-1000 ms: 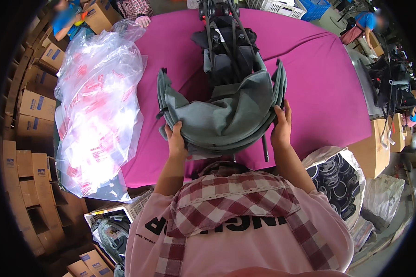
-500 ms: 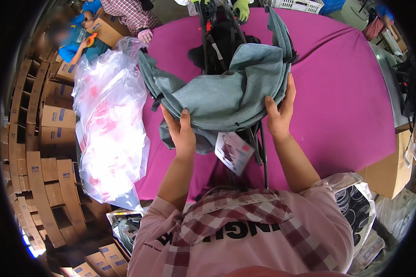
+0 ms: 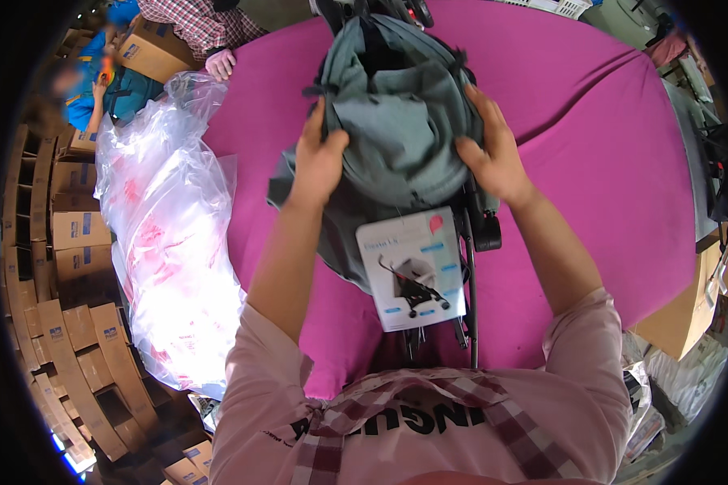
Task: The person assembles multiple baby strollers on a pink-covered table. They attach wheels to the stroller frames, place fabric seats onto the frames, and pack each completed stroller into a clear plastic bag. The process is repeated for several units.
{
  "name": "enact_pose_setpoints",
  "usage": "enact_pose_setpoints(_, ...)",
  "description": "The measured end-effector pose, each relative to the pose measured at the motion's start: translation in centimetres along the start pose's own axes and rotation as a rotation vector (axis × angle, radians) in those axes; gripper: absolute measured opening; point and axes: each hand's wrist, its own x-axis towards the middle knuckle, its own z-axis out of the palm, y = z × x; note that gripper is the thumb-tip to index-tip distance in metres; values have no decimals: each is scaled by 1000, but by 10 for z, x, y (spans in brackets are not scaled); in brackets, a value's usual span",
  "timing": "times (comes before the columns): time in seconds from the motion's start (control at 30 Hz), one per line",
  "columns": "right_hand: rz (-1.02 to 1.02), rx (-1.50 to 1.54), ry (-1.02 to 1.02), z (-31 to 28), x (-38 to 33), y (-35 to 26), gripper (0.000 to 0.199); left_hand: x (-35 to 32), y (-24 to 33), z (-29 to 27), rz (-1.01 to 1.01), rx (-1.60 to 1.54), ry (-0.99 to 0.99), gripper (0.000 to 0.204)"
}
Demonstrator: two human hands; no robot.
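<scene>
A folded stroller lies on the table, its grey-green fabric canopy [image 3: 396, 149] bunched toward the middle. My left hand [image 3: 319, 162] grips the canopy's left side, thumb on top and fingers round the outer edge. On the opposite side my right hand [image 3: 493, 153] holds the canopy rim the same way. Just below the canopy hangs a printed picture card [image 3: 416, 271], lying over the fabric and dark frame tubes [image 3: 471, 299]. A black wheel [image 3: 488, 232] shows beside the tubes. Much of the frame is hidden under the fabric.
A magenta cloth covers the table [image 3: 590, 178]. Large clear plastic bags [image 3: 174, 259] lie along its left edge. Cardboard boxes [image 3: 81, 230] are stacked farther left. A person in a checked sleeve [image 3: 194, 20] rests a hand [image 3: 220, 65] at the far left edge.
My hands have come closer together, and the widely spread canopy is now narrower and folded inward. The swinging card now lies flatter and faces up. Green-gloved hands at the far edge are out of view.
</scene>
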Motion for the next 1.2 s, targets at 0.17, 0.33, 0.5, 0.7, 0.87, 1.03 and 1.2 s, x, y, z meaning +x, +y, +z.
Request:
enact_pose_setpoints(0.17,21,-248,55,3,88,40,68,85,-3,21,42,164,89,72)
enact_pose_setpoints(0.33,-106,-398,196,18,141,69,67,133,-22,49,34,259,313,65)
enact_pose_setpoints(0.5,-112,-433,226,7,169,83,65,132,-11,53,157,422,379,50)
enact_pose_setpoints(0.7,-2,-161,507,-22,39,107,59,-15,-28,28,514,337,92,51)
enact_pose_setpoints(0.87,586,-124,38,-33,-292,109,38,-272,-129,-4,-366,263,89,27)
enact_pose_setpoints(1.03,1357,530,-66,10,-415,-22,45,-397,-106,43,-1021,-308,-348,34)
enact_pose_setpoints(1.2,1188,138,-229,31,-416,-78,33,-396,-85,24,-883,-317,-533,28)
